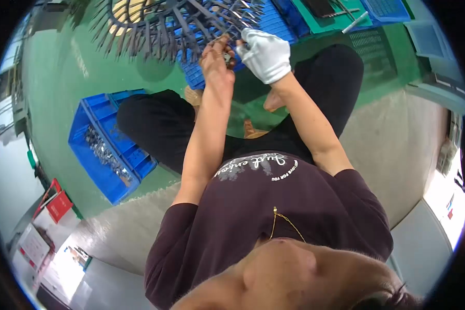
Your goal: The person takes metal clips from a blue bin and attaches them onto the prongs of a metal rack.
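Observation:
A dark rack with many thin prongs [178, 26] fills the top middle of the view. At its lower right edge is my bare left hand [218, 58], its fingers curled round small pieces too small to identify. Close beside it on the right, my right hand [266, 54] wears a white glove. Its fingers are bent together against the prongs, and what lies between the fingertips is hidden. A blue crate [192, 75] shows under the rack and the hands.
On the left stands a blue bin [108, 192] with compartments holding many small metal pieces [106, 152]. At the upper right, a green tray [323, 23] holds dark items and a white stick, next to a blue basket [387, 9]. My knees flank the work.

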Tool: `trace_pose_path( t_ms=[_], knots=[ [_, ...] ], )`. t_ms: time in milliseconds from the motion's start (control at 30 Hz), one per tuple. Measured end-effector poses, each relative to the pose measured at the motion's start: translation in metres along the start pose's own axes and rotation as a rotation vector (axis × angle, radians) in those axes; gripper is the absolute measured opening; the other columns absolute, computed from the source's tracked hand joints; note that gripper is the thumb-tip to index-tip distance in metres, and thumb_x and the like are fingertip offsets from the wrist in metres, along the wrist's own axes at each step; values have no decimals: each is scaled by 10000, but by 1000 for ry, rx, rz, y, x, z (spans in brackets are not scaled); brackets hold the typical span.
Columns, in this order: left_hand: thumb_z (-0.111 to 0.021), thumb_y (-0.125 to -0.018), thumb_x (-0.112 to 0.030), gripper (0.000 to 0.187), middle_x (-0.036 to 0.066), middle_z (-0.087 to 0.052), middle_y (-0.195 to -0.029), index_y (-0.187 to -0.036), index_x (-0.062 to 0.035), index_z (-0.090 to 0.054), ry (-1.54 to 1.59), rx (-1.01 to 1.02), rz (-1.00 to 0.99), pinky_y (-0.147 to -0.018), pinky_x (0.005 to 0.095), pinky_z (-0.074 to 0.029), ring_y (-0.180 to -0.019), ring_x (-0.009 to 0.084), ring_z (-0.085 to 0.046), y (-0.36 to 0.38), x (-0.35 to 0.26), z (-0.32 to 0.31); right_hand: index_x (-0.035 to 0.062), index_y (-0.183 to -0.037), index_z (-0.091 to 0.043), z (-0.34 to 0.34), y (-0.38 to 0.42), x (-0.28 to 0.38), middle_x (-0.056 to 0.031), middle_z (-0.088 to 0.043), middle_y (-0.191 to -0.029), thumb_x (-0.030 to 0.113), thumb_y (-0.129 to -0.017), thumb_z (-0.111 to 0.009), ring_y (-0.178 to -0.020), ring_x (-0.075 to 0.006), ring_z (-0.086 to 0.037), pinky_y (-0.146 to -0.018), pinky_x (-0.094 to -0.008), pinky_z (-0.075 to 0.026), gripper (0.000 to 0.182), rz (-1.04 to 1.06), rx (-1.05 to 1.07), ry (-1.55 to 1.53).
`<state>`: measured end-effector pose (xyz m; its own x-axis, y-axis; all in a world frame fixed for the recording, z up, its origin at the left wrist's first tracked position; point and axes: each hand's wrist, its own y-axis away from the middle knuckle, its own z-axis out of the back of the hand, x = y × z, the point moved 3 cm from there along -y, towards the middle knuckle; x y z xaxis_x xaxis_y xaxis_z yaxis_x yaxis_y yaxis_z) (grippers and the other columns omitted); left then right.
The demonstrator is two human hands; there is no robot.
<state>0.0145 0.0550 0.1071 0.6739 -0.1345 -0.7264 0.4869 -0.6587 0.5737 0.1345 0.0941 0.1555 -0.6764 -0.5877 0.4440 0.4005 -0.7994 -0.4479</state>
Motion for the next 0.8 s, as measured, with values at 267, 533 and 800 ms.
trace_pose_path(
  t_ms=[267,533,800],
  knots=[
    [-642,-913,-185,141,-16,-535,-729,-1023,-105,-609,162,91,181,-430,229,-360,-574,102,-510,15,3,21,107,-789,-641,4,4,3,-66,-671,-725,245,-810,-694,-676,-267,-665,-574,-359,-516,150,-22,-3,-10],
    [-521,-971,-107,233,46,-603,-880,-1188,-37,-570,271,381,212,-492,227,-412,-612,120,-539,75,-8,79,33,-850,-658,1,48,15,-159,-666,-773,294,-870,-639,-692,-273,-669,-631,-371,-503,262,-307,526,-628],
    [-494,-913,-48,490,189,-565,-1273,-1401,-57,-454,31,584,53,-463,215,-423,-589,129,-563,83,-22,77,-15,-940,-684,-10,71,33,-42,-690,-814,204,-871,-645,-685,-101,-602,-626,-275,-481,233,-568,829,-1117]
  ],
)
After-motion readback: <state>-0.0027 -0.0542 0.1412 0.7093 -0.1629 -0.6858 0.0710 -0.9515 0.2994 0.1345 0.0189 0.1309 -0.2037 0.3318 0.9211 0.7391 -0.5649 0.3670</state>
